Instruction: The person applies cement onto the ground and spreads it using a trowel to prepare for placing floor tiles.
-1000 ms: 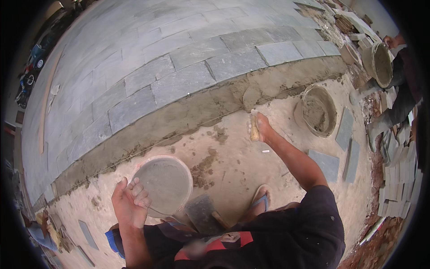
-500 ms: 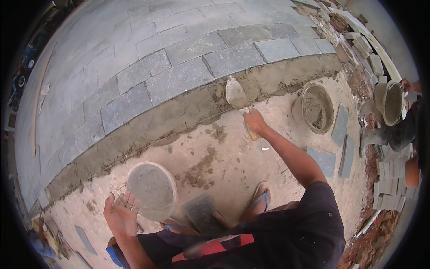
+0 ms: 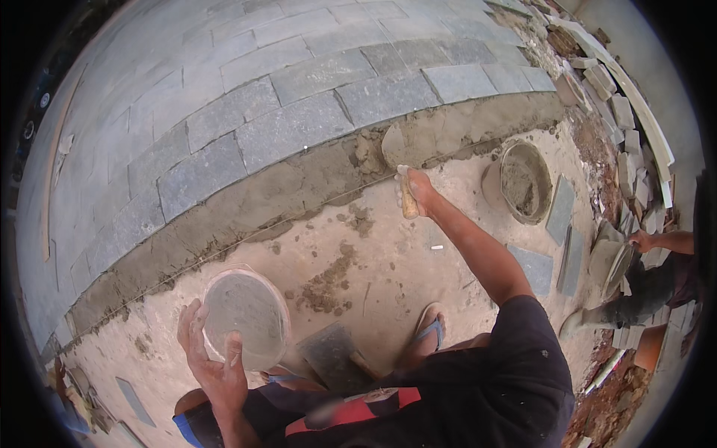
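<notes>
A trowel (image 3: 395, 143) is gripped by its wooden handle in my right hand (image 3: 417, 188), its blade lying on a strip of wet grey mortar (image 3: 470, 125). This mortar runs beside laid grey stone tiles (image 3: 293, 119), with a thin string line along its near edge. My left hand (image 3: 213, 358) is raised with fingers apart and curved, holding nothing, in front of a round bucket (image 3: 246, 313) of smooth grey mix. I cannot tell whether it touches the rim. A dark tile (image 3: 328, 351) lies by my sandalled feet.
A second bucket (image 3: 523, 185) and loose tiles (image 3: 532, 265) lie to the right. A co-worker's hand (image 3: 644, 240) holds another bucket (image 3: 612, 265) at the far right, among stacked offcuts and rubble (image 3: 627, 172). Another person (image 3: 63, 396) is partly visible at lower left.
My trowel blade has shifted on the mortar, lately rightward. My left hand has turned, its fingers now more upright and spread. The co-worker has moved nearer with the bucket, lower in view.
</notes>
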The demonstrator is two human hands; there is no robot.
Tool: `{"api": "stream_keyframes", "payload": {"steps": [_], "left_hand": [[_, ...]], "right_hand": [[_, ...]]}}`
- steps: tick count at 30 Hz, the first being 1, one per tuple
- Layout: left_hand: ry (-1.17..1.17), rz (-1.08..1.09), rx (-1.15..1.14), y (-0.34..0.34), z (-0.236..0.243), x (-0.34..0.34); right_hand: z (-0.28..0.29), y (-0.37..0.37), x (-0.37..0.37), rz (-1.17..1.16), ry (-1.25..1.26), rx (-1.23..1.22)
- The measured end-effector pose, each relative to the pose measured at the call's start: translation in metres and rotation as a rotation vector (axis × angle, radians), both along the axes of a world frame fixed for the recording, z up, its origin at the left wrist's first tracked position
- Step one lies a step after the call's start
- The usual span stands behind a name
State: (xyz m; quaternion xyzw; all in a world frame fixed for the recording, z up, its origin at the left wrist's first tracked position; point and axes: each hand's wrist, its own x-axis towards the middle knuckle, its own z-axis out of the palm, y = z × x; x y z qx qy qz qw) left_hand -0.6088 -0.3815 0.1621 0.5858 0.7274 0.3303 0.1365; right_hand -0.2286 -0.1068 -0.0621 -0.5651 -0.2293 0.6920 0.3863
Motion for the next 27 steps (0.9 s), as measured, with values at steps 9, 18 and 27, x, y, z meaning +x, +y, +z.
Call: {"api": "stream_keyframes", "payload": {"steps": [9, 18, 27], "left_hand": [[-0.148, -0.126, -0.086, 0.002, -0.007, 0.012], [-0.23, -0.168, -0.066, 0.002, -0.006, 0.015], [-0.211, -0.231, -0.073, 0.008, -0.002, 0.029]], "right_hand": [[0.0, 0.012, 0.046, 0.098, -0.303, 0.178], [0.003, -0.002, -0.004, 0.136, -0.175, -0.008], [-0.025, -0.011, -0.041, 0.24, -0.419, 0.252]]}}
